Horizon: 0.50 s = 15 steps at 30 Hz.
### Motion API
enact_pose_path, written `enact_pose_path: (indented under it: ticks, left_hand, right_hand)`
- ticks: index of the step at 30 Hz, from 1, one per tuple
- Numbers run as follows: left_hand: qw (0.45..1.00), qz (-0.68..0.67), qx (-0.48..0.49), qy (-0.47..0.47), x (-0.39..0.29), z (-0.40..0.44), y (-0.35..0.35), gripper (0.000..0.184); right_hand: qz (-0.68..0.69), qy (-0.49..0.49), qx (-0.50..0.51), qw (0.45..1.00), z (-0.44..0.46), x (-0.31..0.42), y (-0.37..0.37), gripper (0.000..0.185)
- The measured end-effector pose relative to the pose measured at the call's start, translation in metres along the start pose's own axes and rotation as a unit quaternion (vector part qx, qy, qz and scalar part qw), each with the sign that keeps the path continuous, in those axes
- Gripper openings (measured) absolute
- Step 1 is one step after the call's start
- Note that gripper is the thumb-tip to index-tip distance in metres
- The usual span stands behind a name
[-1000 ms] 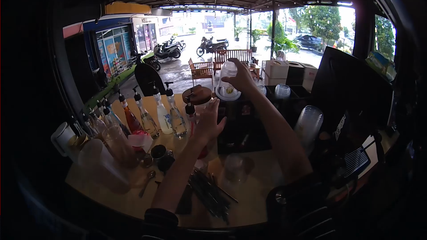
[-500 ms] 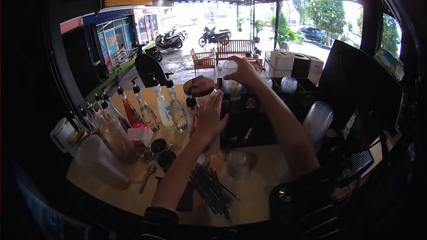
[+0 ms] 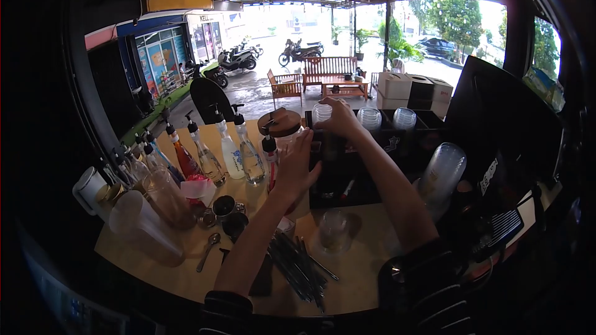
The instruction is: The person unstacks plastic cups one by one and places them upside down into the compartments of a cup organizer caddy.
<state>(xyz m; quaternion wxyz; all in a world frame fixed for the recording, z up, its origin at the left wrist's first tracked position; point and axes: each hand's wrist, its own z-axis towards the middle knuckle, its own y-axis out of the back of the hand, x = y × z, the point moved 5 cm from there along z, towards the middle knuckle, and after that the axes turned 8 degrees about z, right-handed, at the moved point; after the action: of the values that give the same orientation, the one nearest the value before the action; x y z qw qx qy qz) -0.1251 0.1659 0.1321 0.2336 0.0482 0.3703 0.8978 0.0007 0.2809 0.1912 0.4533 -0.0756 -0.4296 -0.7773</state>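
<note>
My right hand (image 3: 340,116) reaches to the far side of the counter, its fingers curved round a stack of clear plastic cups (image 3: 321,112) in the left part of a black organizer (image 3: 397,149). Fingers stretched and thumb apart, my left hand (image 3: 297,164) is held up in front of the organizer's left side. Just left of it stands a pump bottle with red liquid (image 3: 271,155). Behind that is a jar with a round wooden lid (image 3: 280,123), partly hidden by the hand. Two more cup stacks, one of them here (image 3: 405,118), sit in the organizer.
Several pump bottles (image 3: 251,158) line the left. Nearer are a clear pitcher (image 3: 146,226), metal jigger (image 3: 223,206), spoon (image 3: 208,252), dark straws (image 3: 298,270) and a clear cup (image 3: 334,231). At right are tall stacked cups (image 3: 444,170) and a dark monitor (image 3: 496,118).
My right hand has come down with the cup stack, which now sits lower in the organizer. My left hand has barely moved. The view has shifted slightly.
</note>
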Motion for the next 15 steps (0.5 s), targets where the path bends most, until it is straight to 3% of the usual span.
enact_pose_path:
  ticks: [8,15]
  left_hand:
    - [1.000,-0.015,-0.002,0.006,-0.001,-0.001,0.002,0.073]
    - [1.000,-0.023,0.011,0.003,0.000,-0.001,0.001,0.071]
  right_hand:
    - [0.001,0.006,0.074,0.997,0.007,-0.007,0.002,0.065]
    - [-0.038,-0.002,0.029,0.999,-0.022,0.017,0.001,0.076]
